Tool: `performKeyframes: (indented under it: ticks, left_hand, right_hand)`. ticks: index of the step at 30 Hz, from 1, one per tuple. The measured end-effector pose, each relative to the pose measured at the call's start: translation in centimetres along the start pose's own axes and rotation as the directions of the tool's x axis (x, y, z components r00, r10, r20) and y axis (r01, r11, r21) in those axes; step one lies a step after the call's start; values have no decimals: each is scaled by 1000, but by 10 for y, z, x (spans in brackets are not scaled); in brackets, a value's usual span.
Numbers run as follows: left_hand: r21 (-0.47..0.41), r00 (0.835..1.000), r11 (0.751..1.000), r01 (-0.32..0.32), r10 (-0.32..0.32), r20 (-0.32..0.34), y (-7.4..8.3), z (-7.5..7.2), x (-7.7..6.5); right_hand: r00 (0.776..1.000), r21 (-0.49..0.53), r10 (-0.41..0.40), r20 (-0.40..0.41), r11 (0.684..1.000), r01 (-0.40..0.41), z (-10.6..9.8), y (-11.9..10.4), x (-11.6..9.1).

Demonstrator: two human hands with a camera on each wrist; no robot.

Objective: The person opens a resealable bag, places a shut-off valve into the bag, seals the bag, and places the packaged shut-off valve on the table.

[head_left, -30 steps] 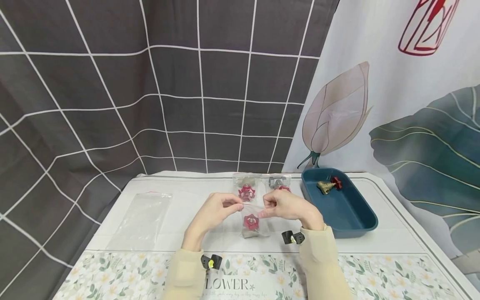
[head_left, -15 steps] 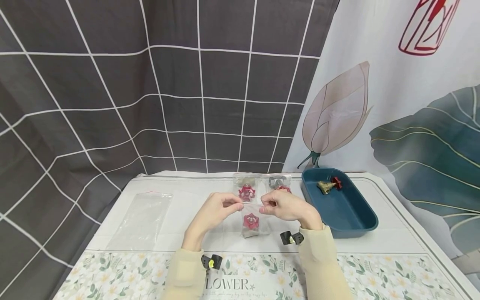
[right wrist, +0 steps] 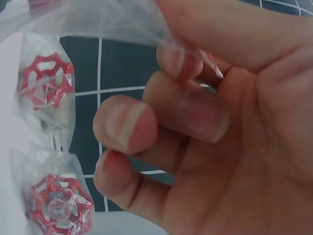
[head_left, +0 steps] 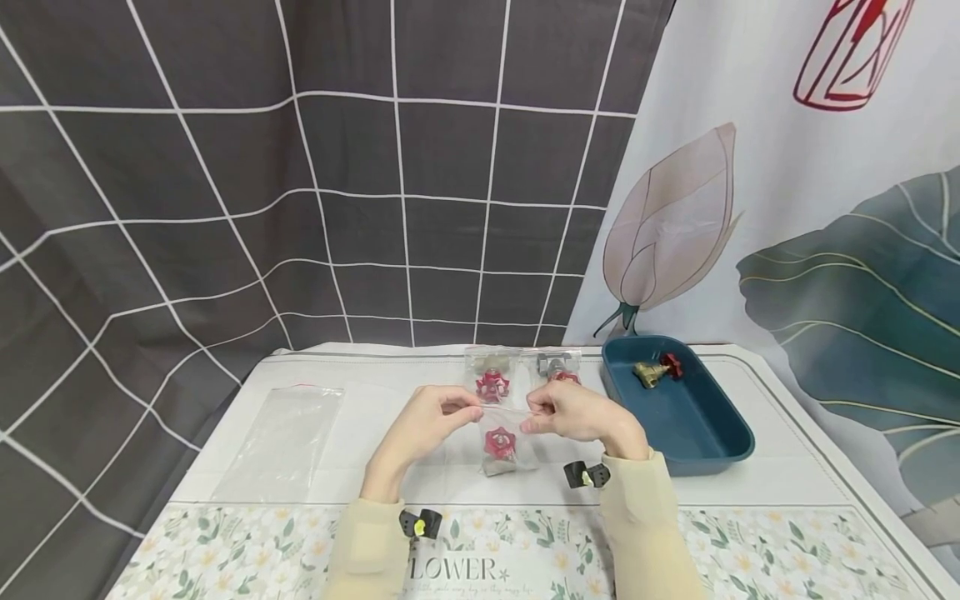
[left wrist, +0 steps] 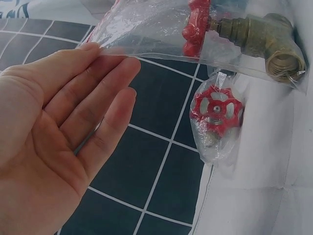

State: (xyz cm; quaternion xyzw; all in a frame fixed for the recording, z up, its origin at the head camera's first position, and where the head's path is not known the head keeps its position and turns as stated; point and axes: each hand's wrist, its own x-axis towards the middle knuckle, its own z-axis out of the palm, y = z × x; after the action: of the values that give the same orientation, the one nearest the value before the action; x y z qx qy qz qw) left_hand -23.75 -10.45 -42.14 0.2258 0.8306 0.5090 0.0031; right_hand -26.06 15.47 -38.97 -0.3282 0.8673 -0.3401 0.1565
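Head view | left grip and right grip both pinching clear bag along its top edge | valve inside between them, near side, wheel end closer

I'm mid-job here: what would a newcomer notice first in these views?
Probably the red handwheel of the brass valve inside the clear bag that the left hand and right hand pinch, at lower centre in the head view. Next, the blue tray to its right, with a loose red-wheeled valve inside. Two more bagged valves lie just beyond the hands.
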Motion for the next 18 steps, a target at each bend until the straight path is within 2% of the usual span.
performKeyframes:
  ticks: [7,18]
  left_hand:
    - [-1,1000,1000,3,-3,2,0,0,0]
    - [11,1000,1000,11,-11,-15,1,-1,-2]
  right_hand:
    - [1000,-20,-10,-3,1000,10,1,-1,-1]
    - [998,56,64,16,996,-65,-3,2,-3]
